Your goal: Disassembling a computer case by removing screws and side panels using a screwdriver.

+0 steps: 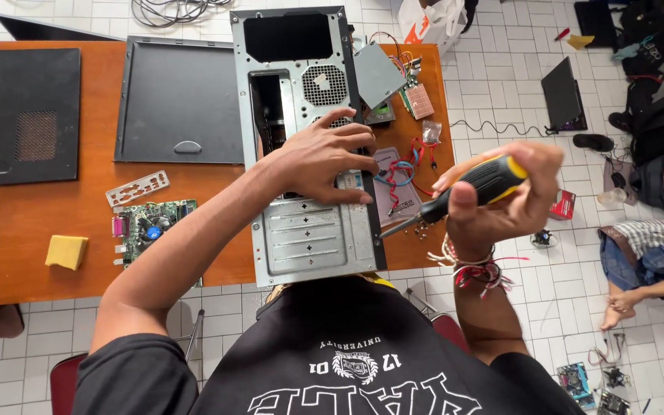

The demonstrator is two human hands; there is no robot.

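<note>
While my left hand (pixel 324 157) lies spread flat, fingers splayed, on the rear panel of the grey computer case (pixel 305 146) on the wooden table (pixel 78 223), my right hand (pixel 501 192) is closed round a black-and-yellow screwdriver (pixel 466 192), lifted just off the case's right edge; I judge this a fastening step, mid-way; bringing the tip to a screw calls for steady aim.

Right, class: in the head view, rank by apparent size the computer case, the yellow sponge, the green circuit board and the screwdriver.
1. computer case
2. green circuit board
3. screwdriver, though it is nearer the camera, so unsure against the board
4. yellow sponge
</note>
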